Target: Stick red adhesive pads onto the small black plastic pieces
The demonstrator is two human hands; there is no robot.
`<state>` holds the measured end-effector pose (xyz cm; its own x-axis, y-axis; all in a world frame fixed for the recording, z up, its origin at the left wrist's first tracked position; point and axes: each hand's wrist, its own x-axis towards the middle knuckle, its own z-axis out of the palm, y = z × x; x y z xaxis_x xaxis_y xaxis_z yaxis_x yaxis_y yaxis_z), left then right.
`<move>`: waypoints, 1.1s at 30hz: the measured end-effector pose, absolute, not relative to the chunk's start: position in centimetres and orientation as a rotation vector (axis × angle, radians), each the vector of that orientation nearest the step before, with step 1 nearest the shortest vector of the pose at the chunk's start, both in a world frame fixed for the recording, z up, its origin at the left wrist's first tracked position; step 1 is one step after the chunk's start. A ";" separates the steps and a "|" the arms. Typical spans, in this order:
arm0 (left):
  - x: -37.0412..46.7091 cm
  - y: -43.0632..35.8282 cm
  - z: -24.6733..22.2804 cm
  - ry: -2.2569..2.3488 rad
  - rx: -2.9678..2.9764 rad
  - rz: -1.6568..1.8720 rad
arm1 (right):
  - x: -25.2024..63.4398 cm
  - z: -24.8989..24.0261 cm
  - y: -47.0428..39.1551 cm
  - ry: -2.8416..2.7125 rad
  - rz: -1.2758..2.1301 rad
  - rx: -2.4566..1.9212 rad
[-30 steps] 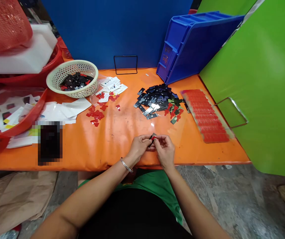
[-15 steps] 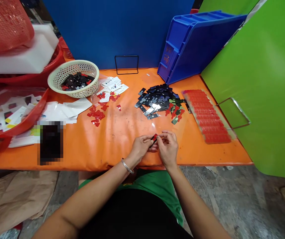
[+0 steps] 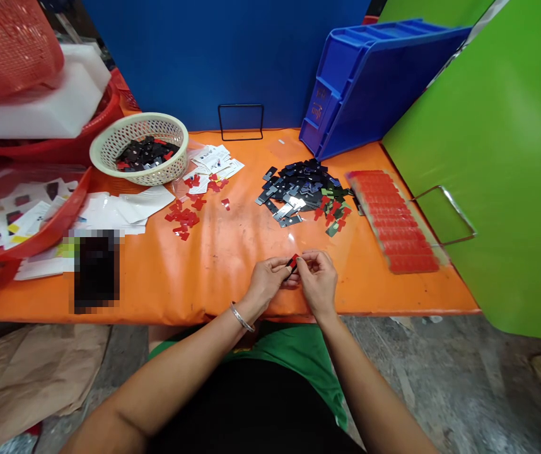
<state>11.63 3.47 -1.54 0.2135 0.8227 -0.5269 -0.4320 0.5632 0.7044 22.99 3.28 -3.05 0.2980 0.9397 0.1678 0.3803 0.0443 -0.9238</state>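
Over the front of the orange-covered table, both hands meet at a small black flat piece with a red sticker (image 3: 293,261) on it. My left hand (image 3: 269,277) is closed on the piece, pinching it between thumb and fingers. The thumb and a finger of my right hand (image 3: 318,277) press at its red end, with the other fingers curled. Beyond the hands lies a heap of small black flat pieces (image 3: 299,183), with several red stickers (image 3: 331,209) at its right side. A sheet of red stickers (image 3: 396,224) lies farther right.
Loose red stickers (image 3: 183,217) and printed papers (image 3: 216,162) lie left of the heap. A cream basket (image 3: 104,142) holds black and red pieces. Red tubs stand at far left. A blue crate (image 3: 374,94) leans at the back, beside a green panel (image 3: 511,157) with a metal handle.
The hands stay almost in place on the black piece. The right hand's raised fingers have shifted and curled slightly; the rest looks the same.
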 end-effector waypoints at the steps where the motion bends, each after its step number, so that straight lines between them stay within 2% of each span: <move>1: 11.6 3.4 -1.5 1.021 0.457 0.917 | 23.0 -3.0 3.3 -1.256 0.688 -1.525; 16: 12.3 2.1 -1.1 1.092 0.543 1.078 | 22.7 -1.5 3.5 -0.990 1.007 -1.481; 28: 12.4 1.7 -0.4 1.078 0.661 1.217 | 22.2 0.3 3.9 -0.870 1.119 -1.460; 33: 12.4 2.0 0.3 1.037 0.532 1.166 | 22.3 0.7 4.1 -0.769 1.137 -1.364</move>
